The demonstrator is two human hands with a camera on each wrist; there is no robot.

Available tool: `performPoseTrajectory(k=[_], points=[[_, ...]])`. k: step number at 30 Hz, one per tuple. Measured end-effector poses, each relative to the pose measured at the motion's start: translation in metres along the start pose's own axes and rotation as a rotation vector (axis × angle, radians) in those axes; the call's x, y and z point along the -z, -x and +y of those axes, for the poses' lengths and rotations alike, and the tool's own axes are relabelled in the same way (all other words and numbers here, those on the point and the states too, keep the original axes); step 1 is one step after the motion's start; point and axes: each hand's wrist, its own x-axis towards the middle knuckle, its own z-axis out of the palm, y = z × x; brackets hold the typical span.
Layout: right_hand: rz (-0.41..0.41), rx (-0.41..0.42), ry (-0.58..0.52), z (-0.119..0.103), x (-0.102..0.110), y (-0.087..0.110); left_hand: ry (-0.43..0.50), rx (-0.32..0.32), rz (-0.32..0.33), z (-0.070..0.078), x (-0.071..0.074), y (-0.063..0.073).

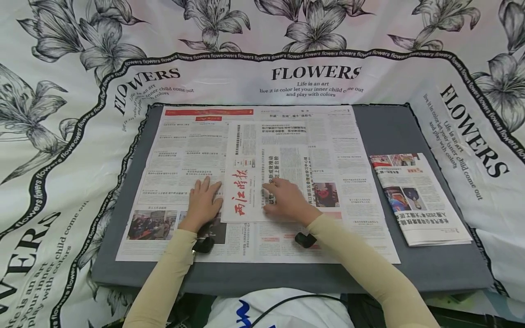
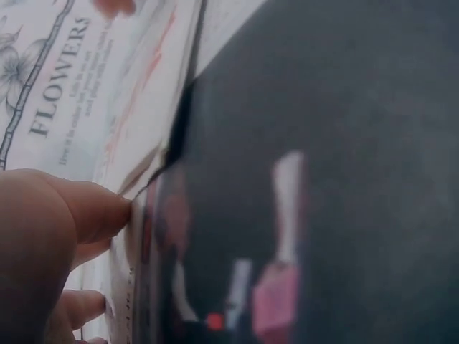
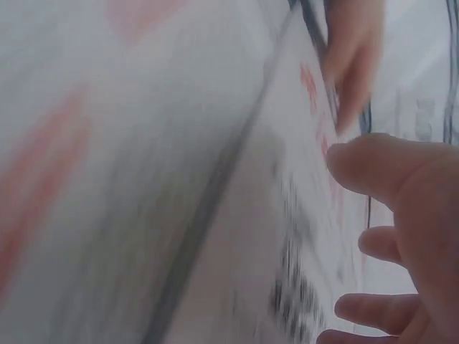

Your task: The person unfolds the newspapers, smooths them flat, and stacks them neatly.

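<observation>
A newspaper (image 1: 180,159) lies spread wide, and a smaller folded newspaper (image 1: 248,191) with a red vertical title rests sideways on its middle. My left hand (image 1: 203,202) lies fingers apart on the spread sheet, its thumb near the folded paper's left edge. In the left wrist view that thumb (image 2: 97,208) is close to a paper edge. Across the folded newspaper's printed columns, my right hand (image 1: 292,198) rests with its fingers towards the left. The right wrist view shows its fingers (image 3: 380,312) apart over the print, with nothing gripped.
Another folded newspaper (image 1: 418,200) with colour photos lies at the right of the grey board (image 1: 311,278). A white flower-printed cloth (image 1: 229,82) surrounds the board. Dark wrist cameras (image 1: 305,240) sit under both wrists, close to the paper.
</observation>
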Motion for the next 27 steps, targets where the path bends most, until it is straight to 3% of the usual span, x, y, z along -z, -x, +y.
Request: performPoseTrajectory(k=[4,9,20,27], points=[[-0.103,0.059,-0.012,-0.027,-0.011,-0.013,-0.007,0.006,-0.004,-0.001,0.000,-0.001],[-0.214,0.043,0.003,-0.054,-0.021,-0.024,0.009,0.010,-0.028,0.001,0.001,-0.003],[-0.271,0.014,0.078,-0.077,-0.040,-0.032,0.028,0.016,-0.026,0.003,0.001,0.003],[-0.244,0.044,0.135,-0.079,-0.041,-0.031,0.019,0.012,-0.009,0.002,-0.002,0.003]])
